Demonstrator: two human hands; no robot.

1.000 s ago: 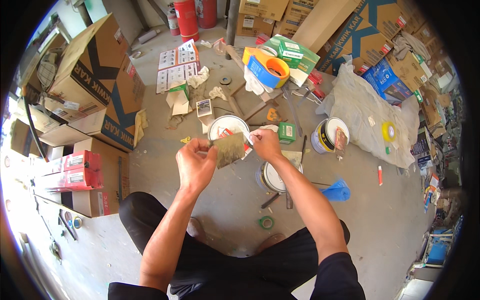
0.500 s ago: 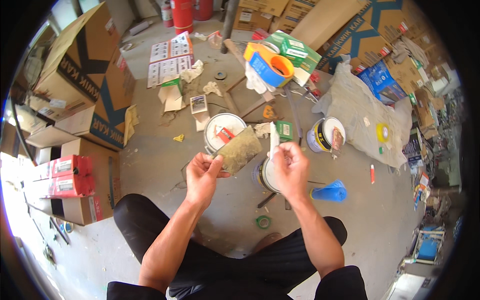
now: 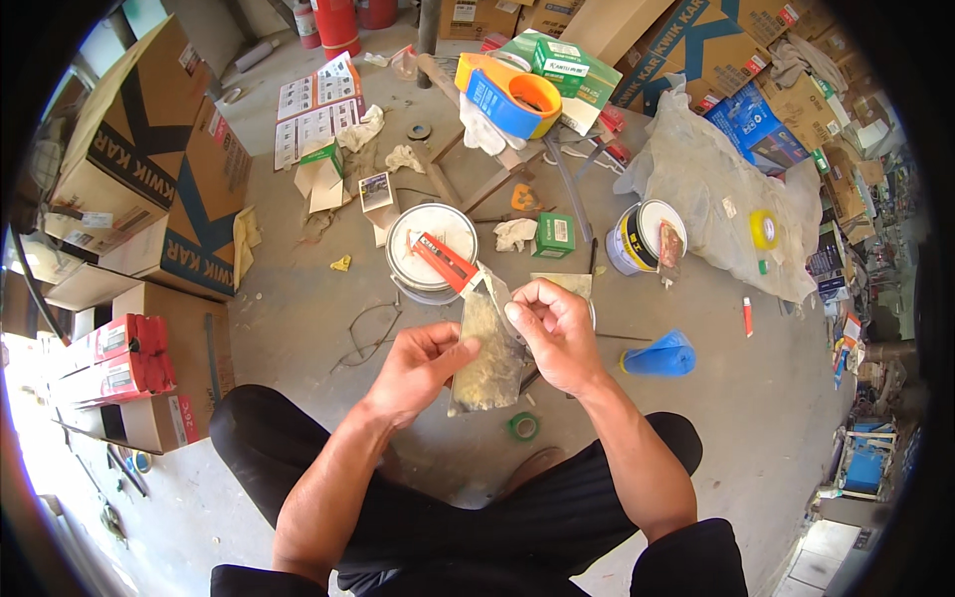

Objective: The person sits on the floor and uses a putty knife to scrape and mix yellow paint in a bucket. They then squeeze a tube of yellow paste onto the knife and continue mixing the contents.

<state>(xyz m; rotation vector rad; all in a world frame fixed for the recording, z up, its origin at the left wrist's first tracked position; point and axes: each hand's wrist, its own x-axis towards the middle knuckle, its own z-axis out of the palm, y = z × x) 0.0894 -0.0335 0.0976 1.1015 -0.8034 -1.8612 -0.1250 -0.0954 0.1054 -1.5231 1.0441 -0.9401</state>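
My left hand (image 3: 422, 366) is closed on a flat rectangular plate (image 3: 485, 363), stained yellow-grey, its thumb lying across the face. The plate stands almost upright before me. My right hand (image 3: 553, 333) pinches a pale, narrow strip (image 3: 499, 295) against the plate's upper right edge; what the strip is made of, I cannot tell. Just past the plate, a red slotted tool (image 3: 443, 261) rests on the white lid of a round can (image 3: 403, 231). Behind my right fingers shows part of another flat, tan-grey piece (image 3: 569, 283).
A second can (image 3: 627, 247) stands to the right, near a roll of blue film (image 3: 659, 355). Green tape (image 3: 523, 426) lies between my legs. Large cartons (image 3: 149, 169) stand at the left, a plastic sheet (image 3: 711, 199) at the right. Wide tape rolls (image 3: 507, 98) sit farther off.
The plate has turned from slanting to near upright and come closer to me. My right hand has moved left and brought the strip against the plate. The view has shifted slightly.
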